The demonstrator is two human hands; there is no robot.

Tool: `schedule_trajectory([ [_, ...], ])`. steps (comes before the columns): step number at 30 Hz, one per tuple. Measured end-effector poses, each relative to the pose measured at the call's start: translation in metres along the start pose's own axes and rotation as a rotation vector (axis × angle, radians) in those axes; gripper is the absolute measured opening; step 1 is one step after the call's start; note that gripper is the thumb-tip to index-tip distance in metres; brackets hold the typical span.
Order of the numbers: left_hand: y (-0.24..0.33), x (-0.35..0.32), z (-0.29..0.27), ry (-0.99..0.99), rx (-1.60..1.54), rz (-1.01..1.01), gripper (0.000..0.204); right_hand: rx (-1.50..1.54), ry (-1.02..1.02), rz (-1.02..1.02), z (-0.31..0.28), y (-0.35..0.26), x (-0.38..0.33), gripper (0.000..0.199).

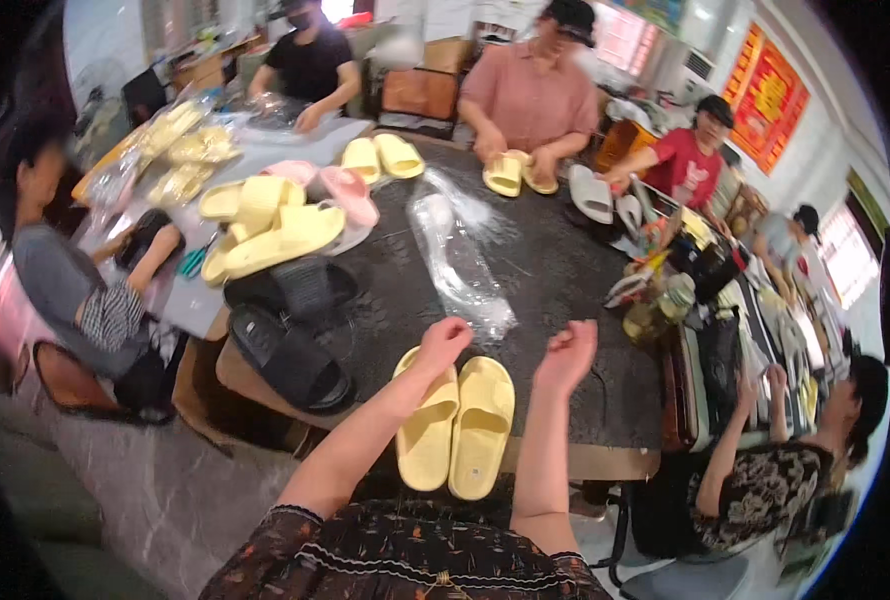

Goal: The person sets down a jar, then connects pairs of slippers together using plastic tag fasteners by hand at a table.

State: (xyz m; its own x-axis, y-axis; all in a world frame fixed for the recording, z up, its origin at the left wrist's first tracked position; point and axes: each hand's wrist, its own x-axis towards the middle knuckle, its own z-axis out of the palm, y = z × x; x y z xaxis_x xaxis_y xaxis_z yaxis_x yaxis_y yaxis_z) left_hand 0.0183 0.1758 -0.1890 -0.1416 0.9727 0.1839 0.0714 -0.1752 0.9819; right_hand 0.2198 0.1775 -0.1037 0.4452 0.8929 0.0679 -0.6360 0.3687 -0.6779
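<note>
Two yellow slippers (455, 425) lie side by side at the near edge of the dark table (555, 270), toes pointing away from the person, and they touch each other along their inner sides. The left hand (443, 340) is above the toe of the left slipper, with the fingers curled in; its grip is narrow, and I cannot tell if it holds something or touches the slipper. The right hand (567, 352) is raised just right of the pair, apart from it, closed in a loose fist with nothing visible inside. Just beyond the hands lies a clear plastic bag (460, 262), long and crumpled, reaching toward the middle of the table. At the left side, two black slippers (290, 330) lie partly over the table edge, and behind them is a heap of yellow slippers (265, 225) with pink slippers (340, 190) beside it. One more yellow pair (380, 157) lies at the far side. Several other people sit around the table: a person in a pink shirt (533, 95) holds a yellow pair (513, 175), a person in a red shirt (687, 160) reaches toward white slippers (595, 195), and a person in a grey top (60, 280) sits at the left near green scissors (193, 262).
</note>
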Motion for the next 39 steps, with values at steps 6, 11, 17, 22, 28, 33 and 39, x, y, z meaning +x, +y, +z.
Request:
schedule_trajectory([
  [6,-0.008,-0.002,-0.017,-0.022,0.007,-0.062,0.016,-0.443,-1.299,-0.026,0.097,-0.079,-0.089,0.029],
  [11,-0.005,0.004,-0.009,0.105,-0.182,0.007,0.038,-1.259,-1.809,0.247,0.070,-0.067,-0.149,0.038],
  [17,0.080,-0.020,-0.041,0.151,0.423,0.520,0.040,-1.727,-1.184,0.074,0.020,-0.037,-0.157,0.041],
  [22,0.178,-0.057,-0.088,-0.168,0.437,0.656,0.020,-1.628,-1.089,0.017,0.009,-0.025,-0.161,0.040],
  [28,0.350,-0.112,-0.104,-0.554,-0.356,0.956,0.018,-1.498,-1.010,-0.348,-0.020,0.016,-0.149,0.037],
  [33,0.370,-0.132,-0.043,-0.406,-0.902,0.767,0.021,-1.516,-0.920,-0.238,-0.015,0.009,-0.146,0.036],
  [39,0.356,-0.203,-0.045,-0.431,-0.842,0.765,0.020,-1.512,-0.904,-0.223,-0.020,0.003,-0.149,0.033],
])
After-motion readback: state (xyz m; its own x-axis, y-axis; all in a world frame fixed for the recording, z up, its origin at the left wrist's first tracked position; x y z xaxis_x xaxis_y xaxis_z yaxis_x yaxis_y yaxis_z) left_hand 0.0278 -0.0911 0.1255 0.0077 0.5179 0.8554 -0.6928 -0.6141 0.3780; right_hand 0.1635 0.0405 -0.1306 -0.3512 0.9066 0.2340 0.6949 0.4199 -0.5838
